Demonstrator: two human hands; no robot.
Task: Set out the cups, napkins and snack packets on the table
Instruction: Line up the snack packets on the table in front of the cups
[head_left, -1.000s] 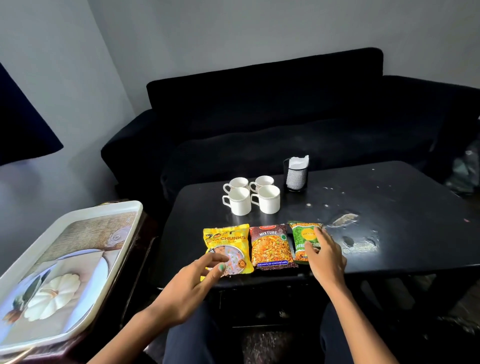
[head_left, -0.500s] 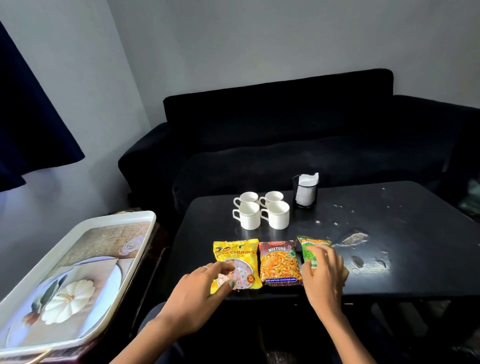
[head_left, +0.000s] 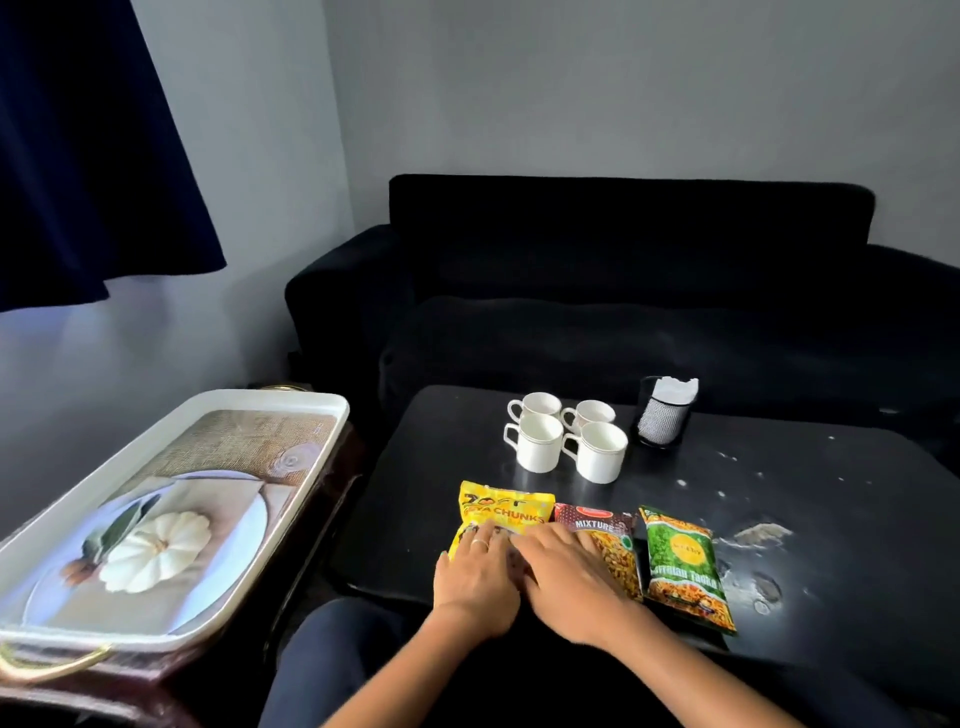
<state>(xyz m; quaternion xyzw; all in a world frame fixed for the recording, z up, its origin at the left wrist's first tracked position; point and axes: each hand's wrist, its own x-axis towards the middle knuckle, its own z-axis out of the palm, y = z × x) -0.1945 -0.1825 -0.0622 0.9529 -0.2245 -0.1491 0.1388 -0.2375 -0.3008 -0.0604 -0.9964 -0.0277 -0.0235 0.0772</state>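
Yellow packet (head_left: 500, 514), both hands flat on it

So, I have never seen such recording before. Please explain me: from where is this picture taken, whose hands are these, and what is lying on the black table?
There is no machine here. A person wears a camera on the head, looking forward and down, so the hands are the person's own. The left hand lies flat on the yellow packet. The right hand lies over the brown mixture packet. Neither plainly grips anything; the fingers look straight. A green packet lies beside them, untouched. Behind stand four white cups and a black napkin holder, all on the black table. An empty-looking tray sits at the left, off the table.
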